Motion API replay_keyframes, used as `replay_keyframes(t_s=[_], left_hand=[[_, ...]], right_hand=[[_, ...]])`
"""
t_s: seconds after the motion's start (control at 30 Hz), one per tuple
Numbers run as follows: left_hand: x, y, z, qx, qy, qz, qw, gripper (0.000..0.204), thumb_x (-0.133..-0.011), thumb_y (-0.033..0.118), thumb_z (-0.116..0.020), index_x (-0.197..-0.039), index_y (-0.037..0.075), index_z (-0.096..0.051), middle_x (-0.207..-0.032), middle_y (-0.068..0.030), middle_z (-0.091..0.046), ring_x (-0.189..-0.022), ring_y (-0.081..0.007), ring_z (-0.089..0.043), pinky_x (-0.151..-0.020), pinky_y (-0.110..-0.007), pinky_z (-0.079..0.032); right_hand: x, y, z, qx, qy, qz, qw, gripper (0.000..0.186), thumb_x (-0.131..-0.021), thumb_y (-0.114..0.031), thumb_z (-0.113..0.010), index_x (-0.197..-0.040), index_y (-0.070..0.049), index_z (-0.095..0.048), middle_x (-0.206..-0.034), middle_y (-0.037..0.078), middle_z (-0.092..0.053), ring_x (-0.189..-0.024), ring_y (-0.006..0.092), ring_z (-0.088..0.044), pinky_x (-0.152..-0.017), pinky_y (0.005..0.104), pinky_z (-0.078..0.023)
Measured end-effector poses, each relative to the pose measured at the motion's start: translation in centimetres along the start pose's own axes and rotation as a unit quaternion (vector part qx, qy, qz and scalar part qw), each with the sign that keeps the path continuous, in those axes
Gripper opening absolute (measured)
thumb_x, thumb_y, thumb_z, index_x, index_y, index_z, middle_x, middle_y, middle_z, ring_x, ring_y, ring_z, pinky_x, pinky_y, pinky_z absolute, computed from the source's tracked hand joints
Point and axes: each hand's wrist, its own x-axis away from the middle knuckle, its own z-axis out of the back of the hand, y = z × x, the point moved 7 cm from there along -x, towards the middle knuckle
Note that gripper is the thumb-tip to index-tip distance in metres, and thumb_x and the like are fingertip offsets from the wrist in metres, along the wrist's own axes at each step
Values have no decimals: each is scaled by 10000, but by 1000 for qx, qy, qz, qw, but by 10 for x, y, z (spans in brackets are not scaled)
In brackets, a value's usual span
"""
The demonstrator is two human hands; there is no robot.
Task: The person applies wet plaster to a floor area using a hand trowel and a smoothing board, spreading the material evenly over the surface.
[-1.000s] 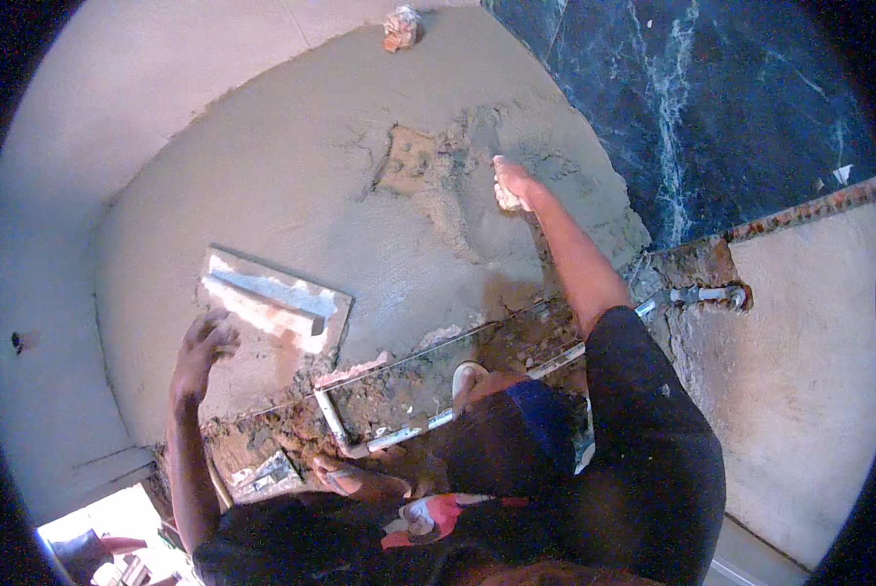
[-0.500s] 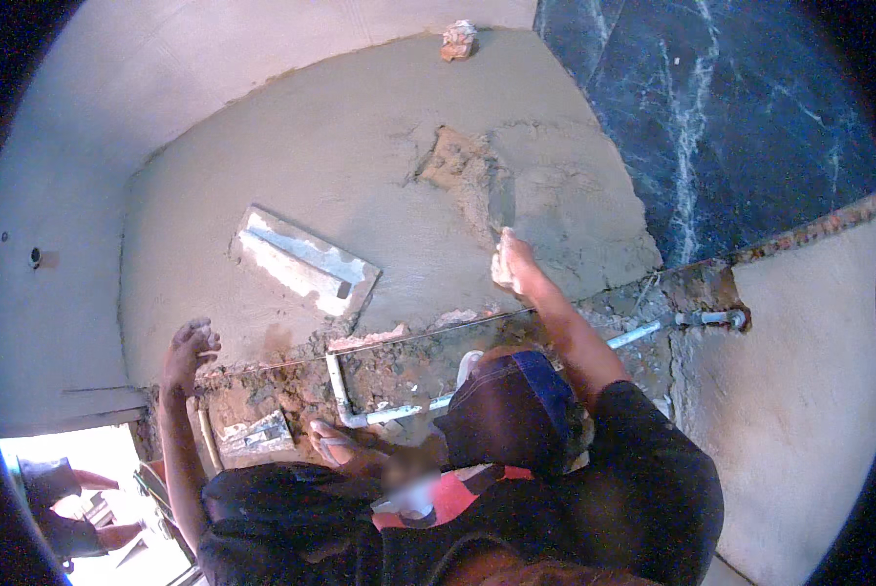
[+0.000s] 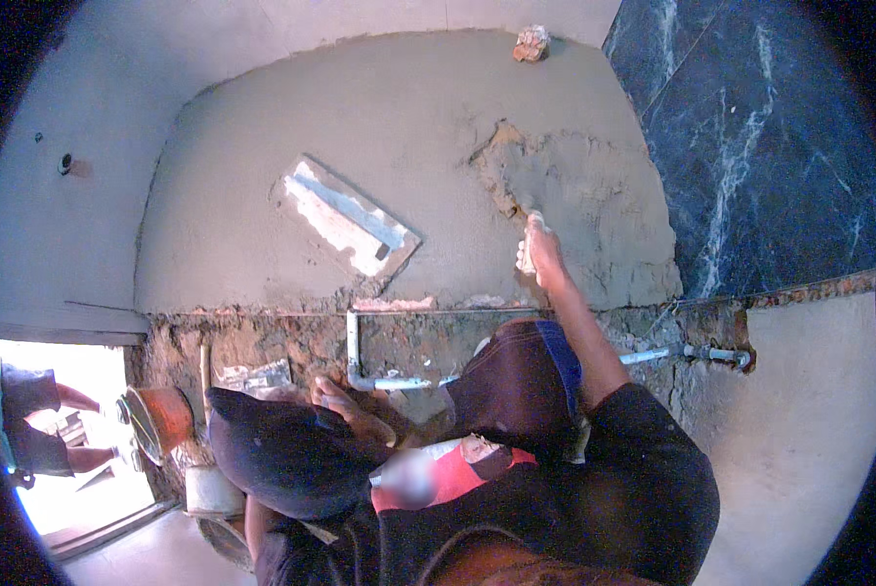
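Observation:
My right hand (image 3: pixel 540 246) is closed on the handle of a small mortar-covered trowel (image 3: pixel 513 198), whose blade is hard to tell from the wet grey mortar (image 3: pixel 408 117) under it. A rough, disturbed patch of mortar (image 3: pixel 575 166) lies around and right of the blade. A flat metal float (image 3: pixel 345 210), smeared pale, rests at an angle on the smoother mortar, left of my right hand. My left forearm (image 3: pixel 257 527) shows at the lower edge, and the hand itself is hidden behind my bent leg.
A broken brick lump (image 3: pixel 530 44) sits at the far edge. Dark marbled tile (image 3: pixel 790 146) is at right. White pipes (image 3: pixel 643 355) run along a rubble channel (image 3: pixel 291 337) before me. An orange bucket (image 3: pixel 159 418) stands at left, beside a bright opening where another person's legs (image 3: pixel 37 420) show.
My right hand has come down from higher on the patch, trowel still in it. My left hand has dropped from beside the float out of sight. The view has swung, shifting everything.

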Motion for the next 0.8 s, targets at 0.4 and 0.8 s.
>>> replay_keyframes(t_s=[0.4,0.8], left_hand=[[50,-16,-10,7,15,13,1000,472,-865,343,-611,-1198,26,-504,-1051,-143,-612,-858,-228,-625,-717,-354,-515],[125,50,-149,74,-242,-89,963,532,-838,390,-638,-1194,19,-500,-1038,-148,-606,-837,-218,-621,-682,-334,-501]], right_hand=[[-46,40,-106,-174,-20,-47,983,462,-943,-522,-454,-1135,-103,-483,-726,92,-562,-544,251,-546,-500,420,-484],[96,21,7,374,-74,332,863,382,-855,-402,-631,-1012,-60,-565,-838,177,-629,-752,358,-625,-634,422,-494]])
